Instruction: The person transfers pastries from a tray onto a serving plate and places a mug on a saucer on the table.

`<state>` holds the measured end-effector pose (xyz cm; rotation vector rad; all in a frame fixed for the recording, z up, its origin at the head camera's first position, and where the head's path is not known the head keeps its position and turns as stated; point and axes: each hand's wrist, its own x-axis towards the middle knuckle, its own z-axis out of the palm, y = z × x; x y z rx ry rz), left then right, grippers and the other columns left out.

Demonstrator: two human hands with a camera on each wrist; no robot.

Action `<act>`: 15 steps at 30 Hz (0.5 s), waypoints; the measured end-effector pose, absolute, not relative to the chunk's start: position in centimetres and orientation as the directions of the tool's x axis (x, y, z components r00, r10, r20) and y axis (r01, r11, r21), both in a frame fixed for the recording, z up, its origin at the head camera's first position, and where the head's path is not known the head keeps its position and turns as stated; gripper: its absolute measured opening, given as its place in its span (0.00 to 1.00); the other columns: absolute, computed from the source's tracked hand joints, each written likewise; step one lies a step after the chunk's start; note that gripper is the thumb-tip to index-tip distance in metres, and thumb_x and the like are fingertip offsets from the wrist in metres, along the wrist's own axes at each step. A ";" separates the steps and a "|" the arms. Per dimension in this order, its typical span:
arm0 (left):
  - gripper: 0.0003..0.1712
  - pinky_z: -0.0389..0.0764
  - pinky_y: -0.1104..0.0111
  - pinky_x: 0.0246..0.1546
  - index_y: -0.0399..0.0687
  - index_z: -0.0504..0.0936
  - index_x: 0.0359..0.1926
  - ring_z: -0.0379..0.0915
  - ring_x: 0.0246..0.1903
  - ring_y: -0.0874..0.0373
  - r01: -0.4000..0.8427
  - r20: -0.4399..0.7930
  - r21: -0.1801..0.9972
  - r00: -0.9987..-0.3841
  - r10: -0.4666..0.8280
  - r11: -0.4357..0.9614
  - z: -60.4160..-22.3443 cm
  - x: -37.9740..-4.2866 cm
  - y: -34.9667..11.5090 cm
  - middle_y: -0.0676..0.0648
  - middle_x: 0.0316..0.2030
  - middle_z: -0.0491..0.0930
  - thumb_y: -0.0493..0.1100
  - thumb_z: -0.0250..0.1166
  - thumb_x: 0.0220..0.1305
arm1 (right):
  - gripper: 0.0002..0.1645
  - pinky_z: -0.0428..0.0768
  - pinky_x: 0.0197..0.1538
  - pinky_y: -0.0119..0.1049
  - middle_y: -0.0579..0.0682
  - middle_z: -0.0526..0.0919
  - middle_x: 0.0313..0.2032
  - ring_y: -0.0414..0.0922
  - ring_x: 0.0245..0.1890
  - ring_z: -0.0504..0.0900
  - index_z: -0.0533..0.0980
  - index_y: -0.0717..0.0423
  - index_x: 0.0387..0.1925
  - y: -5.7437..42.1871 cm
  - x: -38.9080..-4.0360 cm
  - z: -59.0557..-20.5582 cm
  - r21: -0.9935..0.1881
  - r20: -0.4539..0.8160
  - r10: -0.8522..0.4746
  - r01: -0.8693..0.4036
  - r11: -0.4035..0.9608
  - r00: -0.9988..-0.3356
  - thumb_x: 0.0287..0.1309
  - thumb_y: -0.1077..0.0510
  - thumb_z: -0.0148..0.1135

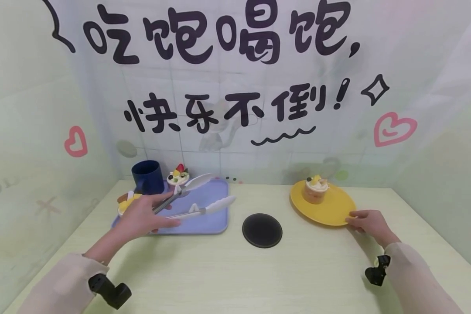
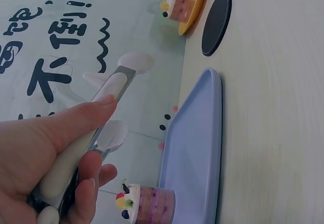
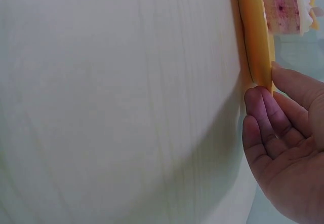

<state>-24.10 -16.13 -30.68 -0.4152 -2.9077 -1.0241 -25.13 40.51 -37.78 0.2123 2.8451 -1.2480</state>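
We see that the left hand [image 1: 141, 220] holds the serving tongs [image 1: 216, 205], with the thumb on one arm and curled fingers at the other; the tongs are above the blue tray [image 1: 216, 223], and their two white tips stand apart; on this tray we find the strawberry-topped dessert cup [image 1: 178, 177]; the right hand [image 1: 370, 224] pinches the near right rim of the yellow plate [image 1: 333, 208] between thumb and fingers; on the plate stands one fruit-topped dessert cup [image 1: 315, 192]; between tray and plate, the black round coaster [image 1: 262, 230] lies on the table [image 1: 259, 279].
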 end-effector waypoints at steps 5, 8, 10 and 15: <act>0.55 0.71 0.65 0.18 0.42 0.64 0.65 0.72 0.15 0.54 0.238 0.111 0.613 -0.970 0.216 0.753 -30.8 -23.9 -16.9 0.45 0.40 0.76 0.64 0.73 0.38 | 0.32 0.76 0.31 0.32 0.51 0.83 0.29 0.40 0.27 0.76 0.66 0.80 0.53 40.5 -25.1 -37.7 -0.728 -0.077 0.114 0.134 0.672 -0.991 0.58 0.56 0.61; 0.56 0.72 0.65 0.18 0.41 0.64 0.65 0.72 0.15 0.53 0.224 0.103 0.617 -0.973 0.205 0.754 -30.8 -23.8 -17.3 0.41 0.43 0.74 0.64 0.73 0.37 | 0.32 0.76 0.31 0.31 0.52 0.83 0.28 0.40 0.27 0.76 0.66 0.80 0.52 40.4 -25.1 -37.7 -0.728 -0.074 0.114 0.132 0.673 -0.991 0.57 0.56 0.61; 0.56 0.72 0.65 0.18 0.41 0.64 0.65 0.71 0.15 0.53 0.214 0.098 0.620 -0.976 0.196 0.755 -30.8 -23.7 -17.5 0.38 0.46 0.72 0.63 0.73 0.37 | 0.32 0.76 0.31 0.32 0.52 0.83 0.28 0.41 0.27 0.76 0.67 0.80 0.52 40.4 -25.1 -37.7 -0.725 -0.068 0.108 0.124 0.677 -0.992 0.57 0.56 0.61; 0.56 0.72 0.65 0.17 0.40 0.64 0.64 0.70 0.14 0.54 0.205 0.099 0.617 -0.978 0.183 0.760 -30.9 -23.5 -18.0 0.33 0.50 0.69 0.63 0.73 0.37 | 0.32 0.75 0.31 0.31 0.51 0.82 0.29 0.41 0.27 0.76 0.66 0.80 0.53 40.5 -25.2 -37.8 -0.709 -0.069 0.101 0.120 0.694 -0.992 0.58 0.55 0.60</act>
